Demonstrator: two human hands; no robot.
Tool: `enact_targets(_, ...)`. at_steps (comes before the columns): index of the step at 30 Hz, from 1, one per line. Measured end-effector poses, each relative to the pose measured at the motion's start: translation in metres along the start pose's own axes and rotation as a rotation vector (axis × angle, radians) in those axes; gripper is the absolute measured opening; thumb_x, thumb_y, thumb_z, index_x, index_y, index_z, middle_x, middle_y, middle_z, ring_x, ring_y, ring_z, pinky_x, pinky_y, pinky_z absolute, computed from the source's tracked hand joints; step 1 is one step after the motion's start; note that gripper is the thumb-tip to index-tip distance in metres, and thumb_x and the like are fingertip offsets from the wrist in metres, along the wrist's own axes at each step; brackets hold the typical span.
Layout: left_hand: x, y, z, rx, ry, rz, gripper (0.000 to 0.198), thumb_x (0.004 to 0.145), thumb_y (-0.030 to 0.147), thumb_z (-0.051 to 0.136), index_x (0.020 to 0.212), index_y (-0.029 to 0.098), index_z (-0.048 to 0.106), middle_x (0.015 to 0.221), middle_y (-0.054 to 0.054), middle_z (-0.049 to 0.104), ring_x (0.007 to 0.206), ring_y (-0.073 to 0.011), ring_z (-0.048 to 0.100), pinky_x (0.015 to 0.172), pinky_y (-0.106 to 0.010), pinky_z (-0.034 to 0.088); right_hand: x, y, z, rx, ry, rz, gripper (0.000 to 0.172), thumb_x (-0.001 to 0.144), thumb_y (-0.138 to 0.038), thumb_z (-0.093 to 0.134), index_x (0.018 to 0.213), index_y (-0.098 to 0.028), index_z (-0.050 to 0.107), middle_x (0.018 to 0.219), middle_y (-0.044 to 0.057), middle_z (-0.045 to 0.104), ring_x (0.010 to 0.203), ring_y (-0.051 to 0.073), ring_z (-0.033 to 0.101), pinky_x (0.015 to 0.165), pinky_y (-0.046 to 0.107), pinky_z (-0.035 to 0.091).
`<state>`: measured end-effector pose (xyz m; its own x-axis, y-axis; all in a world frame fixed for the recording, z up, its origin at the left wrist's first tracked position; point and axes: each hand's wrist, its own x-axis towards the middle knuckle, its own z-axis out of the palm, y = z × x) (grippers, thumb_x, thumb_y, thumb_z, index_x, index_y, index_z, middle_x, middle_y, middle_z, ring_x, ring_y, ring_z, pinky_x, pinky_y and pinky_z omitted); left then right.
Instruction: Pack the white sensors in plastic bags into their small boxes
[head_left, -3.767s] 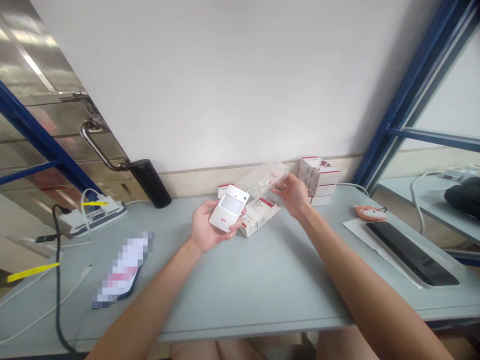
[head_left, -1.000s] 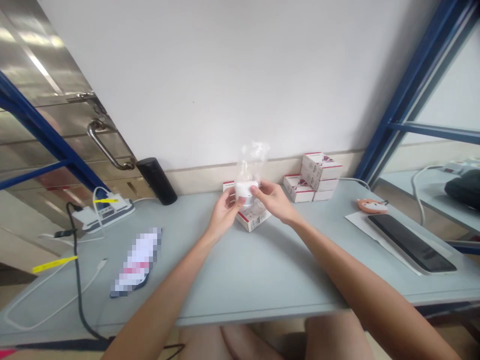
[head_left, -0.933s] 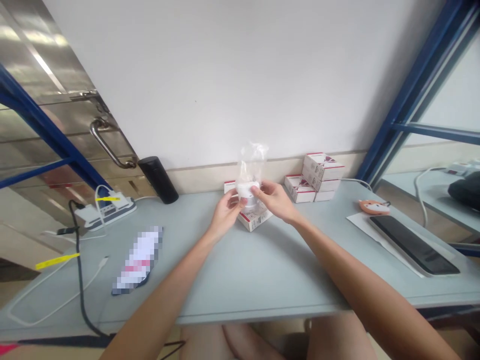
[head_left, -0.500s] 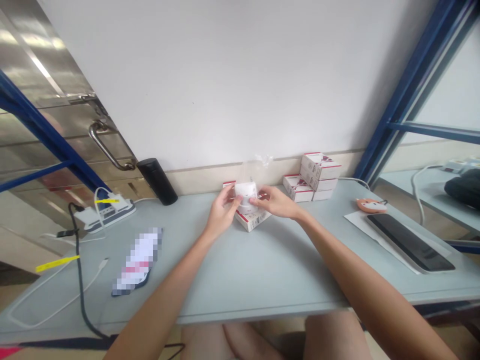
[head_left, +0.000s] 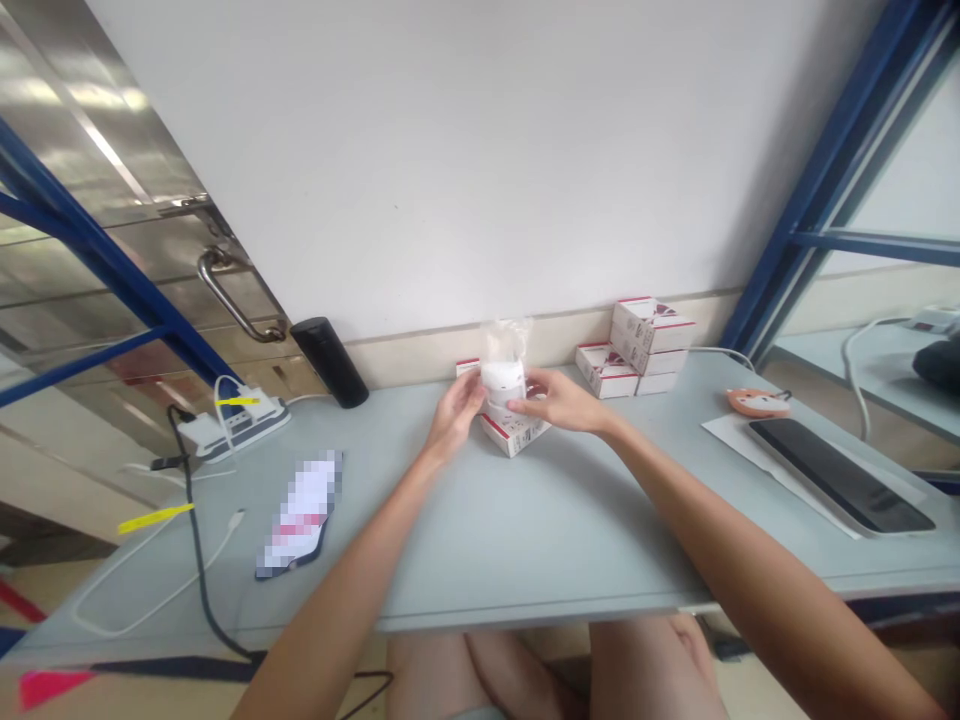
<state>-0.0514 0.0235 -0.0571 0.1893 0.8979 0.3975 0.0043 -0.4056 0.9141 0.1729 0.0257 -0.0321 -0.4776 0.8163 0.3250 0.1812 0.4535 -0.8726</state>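
Note:
Both of my hands meet over the far middle of the grey table (head_left: 525, 520). My left hand (head_left: 455, 415) and my right hand (head_left: 559, 400) pinch a small white plastic device (head_left: 502, 380) that sits inside a clear plastic bag (head_left: 504, 340), whose crumpled top sticks up above it. Just under the device lies an open white-and-red carton (head_left: 517, 432). Another white-and-red box (head_left: 466, 366) peeks out behind my left hand.
A stack of white-and-red boxes (head_left: 643, 345) stands by the wall at the right. A black cylinder (head_left: 328, 360) leans at the back left, beside a white power strip (head_left: 240, 418) with cables. A black tablet (head_left: 840, 485) and an orange object (head_left: 757, 402) lie at right.
Earlier my left hand held the bare white device and my right the bag. Now the device is in the bag between both hands, and the view has shifted slightly.

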Motion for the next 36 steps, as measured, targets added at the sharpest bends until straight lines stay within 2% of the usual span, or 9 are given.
enact_targets(4,-0.002,-0.006,0.002,0.155,-0.062,0.011,0.060,0.088,0.058,0.072,0.131,0.017,0.066,0.133,-0.015,0.071,0.120,-0.0336,0.067,0.106,-0.045,0.050,0.000,-0.003,0.005,0.065,0.115,-0.013,0.065,0.087,-0.048,0.077,0.143,-0.021,0.058,0.131,0.010,0.071,0.109,0.025,0.068,0.095,0.040,0.055)
enact_targets(9,-0.008,-0.005,-0.004,0.218,-0.158,-0.011,0.047,0.087,0.047,0.076,0.124,0.019,0.069,0.122,-0.013,0.074,0.113,-0.0320,0.069,0.105,-0.046,0.050,0.001,0.002,0.005,0.030,0.064,0.014,0.051,0.086,-0.051,0.077,0.125,-0.018,0.070,0.120,0.009,0.076,0.104,0.027,0.069,0.092,0.041,0.055)
enact_targets(12,-0.010,-0.003,-0.004,0.104,-0.115,-0.011,0.057,0.089,0.049,0.074,0.137,0.021,0.063,0.134,-0.012,0.070,0.124,-0.0324,0.065,0.110,-0.046,0.047,0.001,0.009,0.003,-0.009,-0.027,0.044,0.047,0.087,-0.050,0.076,0.123,-0.020,0.073,0.120,0.008,0.077,0.104,0.028,0.070,0.091,0.039,0.054)
enact_targets(15,-0.011,-0.002,0.001,0.061,-0.055,0.043,0.063,0.091,0.053,0.071,0.144,0.022,0.057,0.140,-0.012,0.066,0.129,-0.0318,0.062,0.112,-0.043,0.046,0.002,0.015,0.005,-0.141,-0.038,0.038,0.043,0.086,-0.047,0.078,0.120,-0.020,0.075,0.120,0.008,0.075,0.104,0.028,0.070,0.091,0.038,0.054)
enact_targets(18,-0.010,-0.003,0.005,0.172,-0.012,0.042,0.062,0.092,0.058,0.069,0.140,0.020,0.059,0.135,-0.013,0.069,0.124,-0.0315,0.064,0.109,-0.042,0.047,0.002,0.019,0.009,-0.333,-0.002,-0.006,0.038,0.087,-0.046,0.076,0.115,-0.021,0.076,0.124,0.011,0.071,0.106,0.029,0.068,0.094,0.040,0.053)
enact_targets(22,-0.010,-0.007,0.008,0.270,0.004,0.019,0.059,0.092,0.061,0.068,0.132,0.018,0.063,0.123,-0.013,0.072,0.115,-0.0301,0.067,0.104,-0.042,0.050,-0.002,0.021,0.013,-0.569,0.013,0.002,0.049,0.085,-0.056,0.077,0.124,-0.025,0.073,0.130,0.014,0.065,0.124,0.037,0.059,0.104,0.051,0.047)
enact_targets(26,-0.014,-0.005,0.012,0.269,0.047,0.039,0.056,0.089,0.058,0.073,0.128,0.019,0.064,0.122,-0.012,0.071,0.115,-0.0290,0.066,0.104,-0.041,0.049,-0.005,0.019,0.016,-0.648,0.009,-0.018,0.048,0.093,-0.055,0.069,0.130,-0.024,0.069,0.137,0.017,0.060,0.132,0.038,0.052,0.108,0.053,0.044)
enact_targets(31,-0.019,0.000,0.019,0.153,0.115,-0.014,0.062,0.083,0.057,0.080,0.131,0.021,0.063,0.125,-0.012,0.071,0.119,-0.0303,0.066,0.106,-0.042,0.050,-0.005,0.012,0.021,-0.691,-0.017,-0.189,0.039,0.101,-0.049,0.060,0.125,-0.019,0.067,0.130,0.016,0.061,0.123,0.033,0.054,0.107,0.047,0.044)
enact_targets(36,-0.014,0.001,0.021,-0.103,0.177,-0.189,0.061,0.076,0.056,0.086,0.117,0.016,0.066,0.118,-0.013,0.075,0.114,-0.0312,0.069,0.102,-0.042,0.052,-0.005,0.005,0.019,-0.812,-0.049,-0.187,0.043,0.105,-0.057,0.048,0.106,-0.018,0.066,0.105,0.015,0.068,0.102,0.031,0.061,0.095,0.043,0.045)
